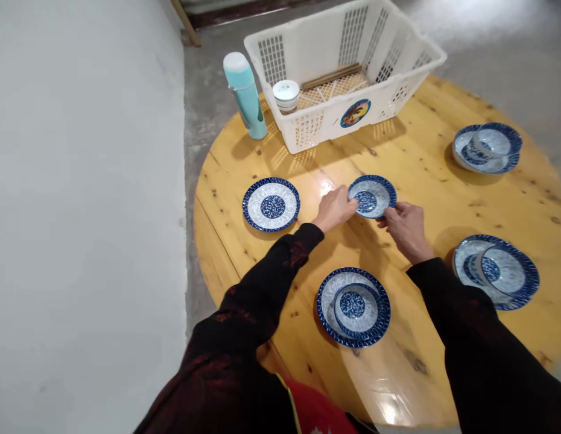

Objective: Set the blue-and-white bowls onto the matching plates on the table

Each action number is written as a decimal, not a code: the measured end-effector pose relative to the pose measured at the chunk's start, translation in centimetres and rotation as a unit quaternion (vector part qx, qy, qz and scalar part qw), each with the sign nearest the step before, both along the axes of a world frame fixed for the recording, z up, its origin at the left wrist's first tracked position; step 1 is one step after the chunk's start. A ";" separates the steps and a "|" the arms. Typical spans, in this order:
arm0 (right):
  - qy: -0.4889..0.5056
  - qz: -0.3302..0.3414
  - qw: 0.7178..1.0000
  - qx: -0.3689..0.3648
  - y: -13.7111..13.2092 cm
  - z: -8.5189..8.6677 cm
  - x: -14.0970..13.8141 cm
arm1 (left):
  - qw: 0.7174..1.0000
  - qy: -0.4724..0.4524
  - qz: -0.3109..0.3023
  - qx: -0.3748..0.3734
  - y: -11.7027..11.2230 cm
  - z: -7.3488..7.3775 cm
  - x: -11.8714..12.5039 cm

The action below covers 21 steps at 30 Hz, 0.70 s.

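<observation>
While both hands held one small blue-patterned dish between them, the round wooden surface looked partly laid. In the head view, the left hand pinched the dish's left rim and the right hand pinched its lower right rim, each grip closed on the dish, which sat low over or on the surface just in front of the white basket; whether it touched the wood I could not tell.

Taking the basket as the landmark, three places already looked complete: a plate with a small dish on it lay well in front of the basket, nearest the person; a second such pair lay in front and far to the right; a third lay to the right of the basket.

In front and to the left of the basket a plate lay bare, with no small dish on it, so that place seemed unfinished, and the held dish had no plate under it.

Inside the basket a small white cup and what looked like a bundle of chopsticks were not yet set out. A teal flask stood just left of the basket.
</observation>
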State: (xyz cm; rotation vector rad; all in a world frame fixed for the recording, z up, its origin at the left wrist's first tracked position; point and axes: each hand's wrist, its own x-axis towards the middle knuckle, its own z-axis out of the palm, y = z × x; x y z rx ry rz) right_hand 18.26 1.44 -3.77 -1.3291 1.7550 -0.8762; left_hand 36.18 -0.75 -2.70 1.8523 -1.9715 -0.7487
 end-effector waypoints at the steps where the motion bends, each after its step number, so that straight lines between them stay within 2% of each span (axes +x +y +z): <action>1: 0.001 0.022 1.000 -0.008 0.3 0.7 1.2 | 1.000 0.005 0.007 0.000 0.6 0.7 1.5; 6: -0.012 0.100 0.994 -0.033 2.0 3.1 7.6 | 0.997 0.077 -0.002 0.022 3.0 3.8 9.7; 10: -0.021 0.114 0.993 -0.035 3.1 3.7 12.3 | 0.992 0.112 -0.032 0.044 3.1 4.7 15.6; 15: -0.040 0.092 0.995 -0.001 3.7 2.8 18.2 | 0.992 0.101 -0.057 0.050 1.9 4.0 21.5; 21: -0.032 0.055 0.997 0.035 3.5 0.2 23.6 | 0.991 0.097 -0.071 0.063 0.4 1.7 26.2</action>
